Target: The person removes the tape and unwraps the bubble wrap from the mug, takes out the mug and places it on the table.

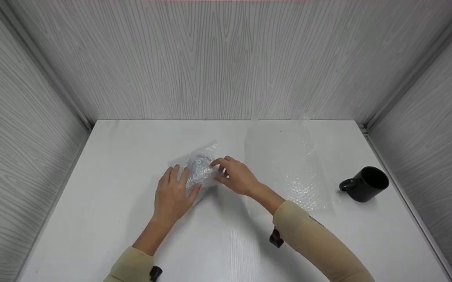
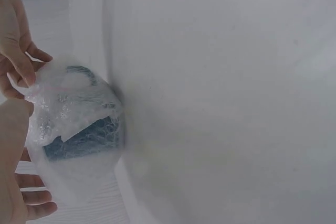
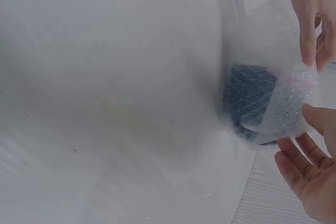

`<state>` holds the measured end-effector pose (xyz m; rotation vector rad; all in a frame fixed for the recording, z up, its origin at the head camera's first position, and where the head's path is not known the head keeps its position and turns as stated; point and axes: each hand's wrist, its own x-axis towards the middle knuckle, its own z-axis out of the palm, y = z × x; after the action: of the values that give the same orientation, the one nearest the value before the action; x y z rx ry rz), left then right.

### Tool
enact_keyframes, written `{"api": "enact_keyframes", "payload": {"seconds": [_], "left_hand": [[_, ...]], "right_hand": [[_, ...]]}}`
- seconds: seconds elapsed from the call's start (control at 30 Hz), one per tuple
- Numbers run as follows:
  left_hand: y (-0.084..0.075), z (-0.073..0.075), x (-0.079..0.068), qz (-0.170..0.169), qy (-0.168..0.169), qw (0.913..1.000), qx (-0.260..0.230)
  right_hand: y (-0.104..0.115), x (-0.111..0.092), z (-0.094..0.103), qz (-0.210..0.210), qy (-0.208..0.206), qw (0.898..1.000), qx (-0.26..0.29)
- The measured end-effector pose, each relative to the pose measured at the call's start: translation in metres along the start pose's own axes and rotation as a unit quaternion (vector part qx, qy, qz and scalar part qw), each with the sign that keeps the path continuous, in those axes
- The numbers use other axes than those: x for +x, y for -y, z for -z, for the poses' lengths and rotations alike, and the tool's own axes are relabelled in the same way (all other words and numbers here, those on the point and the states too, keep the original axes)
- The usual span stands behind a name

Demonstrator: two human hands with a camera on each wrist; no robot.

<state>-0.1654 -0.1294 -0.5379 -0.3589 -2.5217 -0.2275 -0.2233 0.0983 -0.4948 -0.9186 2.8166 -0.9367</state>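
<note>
Two tan sleeves (image 1: 320,243) reach in nearest us, two small black wrist pieces (image 1: 276,238) beside them, and out come two bare hands, busy with one bundle (image 1: 200,168)! Left hand (image 1: 171,197): fingers straight and spread along one side, thumb apart, bundle in the gap between. Right hand (image 1: 237,176): bent fingers and thumb pinching the near edge of the wrap. And where's the bundle? Between them, around the middle of the table (image 1: 104,196); whether it rests there or is lifted, I can't tell.

What a look it has: clear bubble wrap, glossy, dimpled, puffy at the edges, one layer folded over in a slanting flap, with a pinkish streak across it. Inside, something dark blue-black, blurred by the bubbles.

To its right, one sheet (image 1: 294,164) of the same bubbly plastic, flat, roughly rectangular, glinting. Further right, one black mug (image 1: 367,184), smooth, tilted, handle towards us and left. Three grey wood-grained walls (image 1: 226,58) box in the smooth white table.
</note>
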Motion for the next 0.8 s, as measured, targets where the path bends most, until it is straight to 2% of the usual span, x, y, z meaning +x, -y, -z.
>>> {"api": "enact_keyframes", "payload": {"seconds": [0.43,0.8], "left_hand": [[0.009,0.002,0.005,-0.007,0.046,0.9986,-0.023],[0.013,0.002,0.012,-0.035,0.053,0.9973,-0.036]], "right_hand": [[0.006,-0.012,-0.013,-0.028,-0.045,0.998,0.023],[0.013,-0.019,-0.019,-0.057,-0.064,0.994,0.063]]}}
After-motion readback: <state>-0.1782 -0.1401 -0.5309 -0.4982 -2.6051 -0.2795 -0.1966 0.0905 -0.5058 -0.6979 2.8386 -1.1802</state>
